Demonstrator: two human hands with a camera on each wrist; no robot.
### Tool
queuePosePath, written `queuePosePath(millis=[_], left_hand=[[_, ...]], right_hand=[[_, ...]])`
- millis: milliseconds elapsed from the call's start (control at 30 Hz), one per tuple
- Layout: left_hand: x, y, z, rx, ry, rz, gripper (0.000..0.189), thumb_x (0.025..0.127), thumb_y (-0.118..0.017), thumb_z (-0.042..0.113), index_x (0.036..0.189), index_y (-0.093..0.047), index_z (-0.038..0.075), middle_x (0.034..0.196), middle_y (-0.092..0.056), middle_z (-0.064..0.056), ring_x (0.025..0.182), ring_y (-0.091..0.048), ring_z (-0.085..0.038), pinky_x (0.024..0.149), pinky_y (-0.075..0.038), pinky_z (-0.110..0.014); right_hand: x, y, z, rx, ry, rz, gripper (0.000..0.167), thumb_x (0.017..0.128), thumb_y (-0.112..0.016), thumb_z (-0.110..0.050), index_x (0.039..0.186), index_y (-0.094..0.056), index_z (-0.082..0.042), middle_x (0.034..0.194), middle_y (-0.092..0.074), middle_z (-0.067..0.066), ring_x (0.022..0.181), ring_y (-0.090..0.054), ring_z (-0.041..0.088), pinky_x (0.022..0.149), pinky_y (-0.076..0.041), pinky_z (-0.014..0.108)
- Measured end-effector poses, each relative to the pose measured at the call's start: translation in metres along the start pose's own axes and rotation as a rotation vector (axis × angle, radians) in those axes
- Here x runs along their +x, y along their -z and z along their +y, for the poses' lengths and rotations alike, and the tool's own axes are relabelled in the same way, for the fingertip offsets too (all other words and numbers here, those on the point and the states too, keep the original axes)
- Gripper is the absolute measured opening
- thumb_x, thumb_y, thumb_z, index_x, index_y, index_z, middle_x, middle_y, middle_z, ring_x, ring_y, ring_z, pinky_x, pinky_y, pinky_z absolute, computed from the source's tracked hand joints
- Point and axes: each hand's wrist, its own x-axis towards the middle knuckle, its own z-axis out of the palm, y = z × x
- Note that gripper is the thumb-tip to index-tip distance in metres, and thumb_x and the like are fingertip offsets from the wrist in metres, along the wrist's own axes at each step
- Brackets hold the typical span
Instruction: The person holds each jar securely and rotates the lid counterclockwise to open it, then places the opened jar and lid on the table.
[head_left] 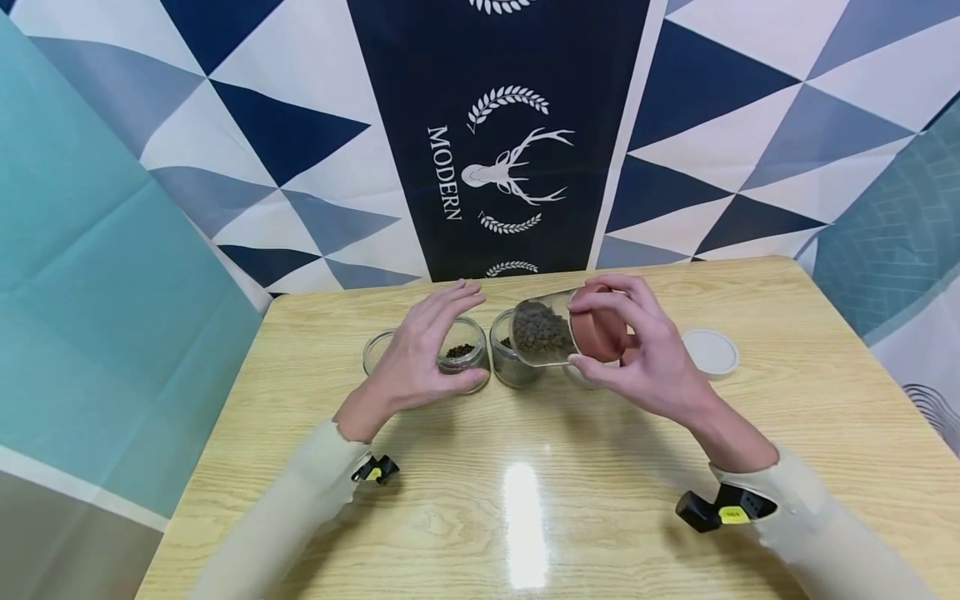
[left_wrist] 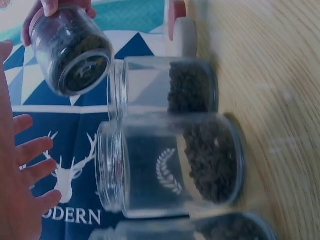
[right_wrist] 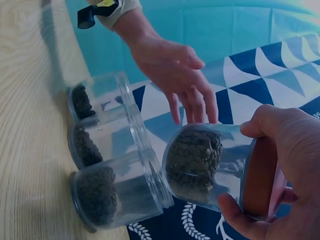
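Note:
My right hand point(head_left: 660, 362) grips a glass jar point(head_left: 542, 333) by its reddish-brown lid point(head_left: 600, 329). This jar is tipped onto its side in the air, base toward the left, with dark granules heaped at the base end. Below it three lidless glass jars stand in a row, each partly filled with similar dark bits: a right jar point(right_wrist: 135, 187), a middle jar point(left_wrist: 150, 165) and a left jar point(right_wrist: 105, 92). My left hand point(head_left: 420, 354) holds nothing; its fingers are spread above the left and middle jars, partly hiding them in the head view.
A white lid point(head_left: 710, 352) lies on the wooden table point(head_left: 600, 517) to the right. In the left wrist view, another white lid point(left_wrist: 185, 37) and a red lid point(left_wrist: 176, 17) stand out beyond the jars. A patterned cloth point(head_left: 300, 125) hangs behind the table.

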Motion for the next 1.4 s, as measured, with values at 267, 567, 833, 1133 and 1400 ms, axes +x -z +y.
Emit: queuePosePath(millis=[267,567,833,1133,1400], left_hand=[[0.017,-0.013,0.013,-0.051,-0.068,-0.003,0.104,0.08,-0.093,0.049,0.164,-0.052,0.003,0.174,-0.053,-0.016,0.164,-0.048,-0.041,0.137,-0.039,-0.065],[0.028,-0.028,0.023,-0.076,-0.094,-0.017,0.119,0.071,-0.104,0.05,0.166,-0.048,0.005,0.175,-0.051,-0.016,0.165,-0.049,-0.034,0.139,-0.04,-0.052],[0.031,-0.04,0.027,-0.127,-0.153,0.016,0.124,0.065,-0.11,0.043,0.162,-0.048,-0.001,0.169,-0.055,-0.024,0.16,-0.055,-0.037,0.136,-0.045,-0.044],[0.029,-0.046,0.028,-0.21,-0.141,0.058,0.115,0.064,-0.11,0.028,0.158,-0.052,-0.004,0.151,-0.069,-0.022,0.135,-0.073,-0.033,0.118,-0.061,-0.038],[0.023,-0.051,0.029,-0.198,-0.104,0.1,0.101,0.066,-0.105,0.026,0.152,-0.059,-0.001,0.138,-0.076,-0.017,0.126,-0.077,-0.029,0.112,-0.064,-0.038]], right_hand=[[-0.002,0.002,-0.005,0.011,0.005,-0.005,0.06,0.077,-0.094,0.009,0.132,-0.075,-0.009,0.152,-0.056,0.019,0.144,-0.05,0.006,0.1,-0.052,0.009],[-0.004,-0.004,-0.009,0.044,0.023,-0.036,0.06,0.077,-0.093,0.011,0.132,-0.074,-0.007,0.152,-0.055,0.019,0.141,-0.053,0.007,0.099,-0.057,0.015],[-0.005,-0.009,-0.017,-0.039,0.077,-0.053,0.062,0.077,-0.096,0.002,0.133,-0.075,-0.016,0.15,-0.061,0.012,0.135,-0.061,0.01,0.099,-0.055,0.014],[-0.003,-0.016,-0.02,0.063,0.106,-0.103,0.06,0.079,-0.093,0.006,0.132,-0.075,-0.015,0.15,-0.056,0.012,0.138,-0.056,0.009,0.109,-0.051,0.016],[-0.002,-0.018,-0.02,0.054,0.12,-0.128,0.06,0.079,-0.089,0.008,0.132,-0.075,-0.017,0.15,-0.055,0.012,0.14,-0.054,0.009,0.11,-0.05,0.013]])
